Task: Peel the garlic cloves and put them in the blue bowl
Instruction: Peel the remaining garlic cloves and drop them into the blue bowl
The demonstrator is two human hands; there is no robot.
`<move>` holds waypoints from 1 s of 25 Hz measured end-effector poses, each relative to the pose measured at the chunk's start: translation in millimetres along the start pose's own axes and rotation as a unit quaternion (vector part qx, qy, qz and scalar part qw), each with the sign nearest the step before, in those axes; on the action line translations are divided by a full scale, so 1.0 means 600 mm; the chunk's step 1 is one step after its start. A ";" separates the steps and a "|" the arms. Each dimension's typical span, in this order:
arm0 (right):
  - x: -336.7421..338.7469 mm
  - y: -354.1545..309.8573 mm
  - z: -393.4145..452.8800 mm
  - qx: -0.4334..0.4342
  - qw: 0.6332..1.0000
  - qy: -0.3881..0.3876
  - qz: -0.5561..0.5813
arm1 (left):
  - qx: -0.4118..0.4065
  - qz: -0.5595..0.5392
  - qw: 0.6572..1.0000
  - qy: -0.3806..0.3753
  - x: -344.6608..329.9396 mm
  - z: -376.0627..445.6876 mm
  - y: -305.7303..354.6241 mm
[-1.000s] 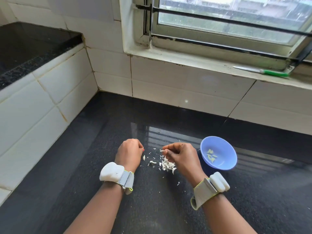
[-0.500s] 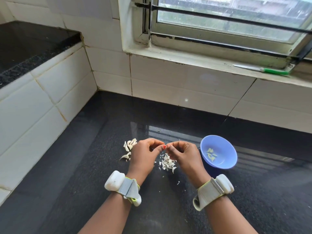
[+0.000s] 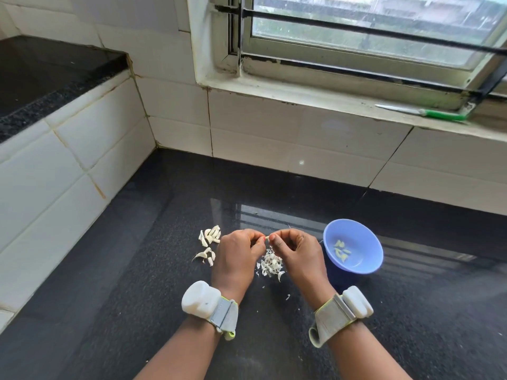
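Observation:
My left hand (image 3: 238,256) and my right hand (image 3: 297,253) meet fingertip to fingertip above the black counter (image 3: 137,283). Between them they pinch one small garlic clove (image 3: 265,238), mostly hidden by the fingers. Under the fingertips lies a heap of white peel scraps (image 3: 270,264). Unpeeled cloves (image 3: 210,235) lie in a loose pile left of my left hand, with a few more (image 3: 206,255) just below them. The blue bowl (image 3: 365,261) stands right of my right hand, with several peeled yellowish cloves (image 3: 341,249) inside.
White tiled walls close the counter at the back and left. A raised black ledge (image 3: 41,75) sits at the upper left. On the window sill (image 3: 315,97) at the back right lies a knife with a green handle (image 3: 436,114). Stray peel bits (image 3: 288,297) dot the counter.
My left hand moved right off the pile of unpeeled cloves and joined my right hand; both now pinch one clove over the peel heap. The bowl has stayed put.

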State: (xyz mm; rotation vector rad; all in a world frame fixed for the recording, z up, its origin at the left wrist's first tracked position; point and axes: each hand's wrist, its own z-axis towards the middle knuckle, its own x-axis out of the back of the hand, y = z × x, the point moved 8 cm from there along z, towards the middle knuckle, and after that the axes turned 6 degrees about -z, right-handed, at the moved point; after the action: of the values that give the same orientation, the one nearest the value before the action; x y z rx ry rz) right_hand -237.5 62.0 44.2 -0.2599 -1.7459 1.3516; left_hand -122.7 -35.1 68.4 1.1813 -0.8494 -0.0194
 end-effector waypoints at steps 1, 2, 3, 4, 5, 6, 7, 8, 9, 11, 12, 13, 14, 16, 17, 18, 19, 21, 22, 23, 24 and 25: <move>0.000 -0.001 0.000 0.002 1.000 0.001 -0.002 | -0.004 0.003 1.000 0.006 0.001 0.000 0.001; -0.001 -0.002 0.000 0.006 1.000 0.000 -0.004 | -0.008 0.002 1.000 0.011 0.001 -0.001 0.003; -0.002 -0.004 0.001 0.009 1.000 -0.004 -0.007 | -0.014 0.000 1.000 0.015 0.001 -0.001 0.005; -0.004 -0.004 0.002 0.010 1.000 -0.010 -0.005 | -0.016 -0.006 1.000 0.019 0.001 -0.001 0.006; -0.008 -0.002 0.002 0.004 1.000 -0.020 0.010 | -0.014 -0.021 0.999 0.023 0.003 -0.001 0.006; -0.012 0.002 0.002 -0.012 0.998 -0.033 0.045 | -0.006 -0.042 0.999 0.023 0.003 0.000 0.004; -0.018 0.006 0.002 -0.036 0.993 -0.049 0.100 | 0.006 -0.062 0.998 0.020 0.004 0.001 0.001; -0.022 0.009 0.000 -0.060 0.983 -0.064 0.162 | 0.016 -0.075 0.997 0.015 0.003 0.001 -0.001; -0.023 0.009 -0.001 -0.073 0.973 -0.068 0.207 | 0.025 -0.082 0.996 0.010 0.003 0.002 -0.002; -0.016 0.009 0.001 -0.063 0.972 -0.047 0.220 | 0.038 -0.091 0.995 0.007 0.002 0.001 -0.005; -0.013 0.007 0.002 -0.046 0.978 -0.039 0.199 | 0.045 -0.096 0.994 0.008 0.002 0.001 -0.007; -0.013 0.003 0.002 -0.030 0.983 -0.037 0.175 | 0.052 -0.098 0.994 0.011 0.002 0.002 -0.010; -0.015 0.001 0.002 -0.018 0.987 -0.042 0.156 | 0.055 -0.097 0.994 0.013 0.003 0.003 -0.012; -0.020 -0.002 0.001 -0.012 0.986 -0.054 0.155 | 0.058 -0.093 0.994 0.014 0.004 0.006 -0.016; -0.021 -0.002 0.000 -0.013 0.985 -0.059 0.160 | 0.059 -0.093 0.994 0.012 0.003 0.006 -0.017; -0.020 -0.002 0.001 -0.013 0.985 -0.060 0.159 | 0.059 -0.094 0.994 0.008 0.003 0.006 -0.017; -0.018 -0.002 0.001 -0.013 0.987 -0.057 0.152 | 0.060 -0.095 0.994 0.004 0.002 0.005 -0.017; -0.015 0.004 0.001 -0.031 0.984 -0.047 0.169 | 0.065 -0.090 0.994 -0.003 0.000 0.004 -0.019; -0.015 0.010 0.001 -0.050 0.976 -0.045 0.206 | 0.068 -0.078 0.995 -0.008 -0.003 0.004 -0.022; -0.018 0.016 0.001 -0.072 0.963 -0.049 0.255 | 0.071 -0.058 0.996 -0.018 -0.008 0.006 -0.026; -0.022 0.022 0.001 -0.094 0.947 -0.059 0.302 | 0.072 -0.031 0.996 -0.033 -0.016 0.006 -0.030; -0.025 0.028 0.001 -0.113 0.931 -0.070 0.339 | 0.071 -0.006 0.996 -0.050 -0.025 0.005 -0.033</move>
State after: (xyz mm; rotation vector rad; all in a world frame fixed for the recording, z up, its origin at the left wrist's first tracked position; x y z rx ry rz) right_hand -234.6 58.3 22.2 -0.9903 -2.0294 1.6662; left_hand -127.0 -39.4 44.3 1.3273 -0.9442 -0.0297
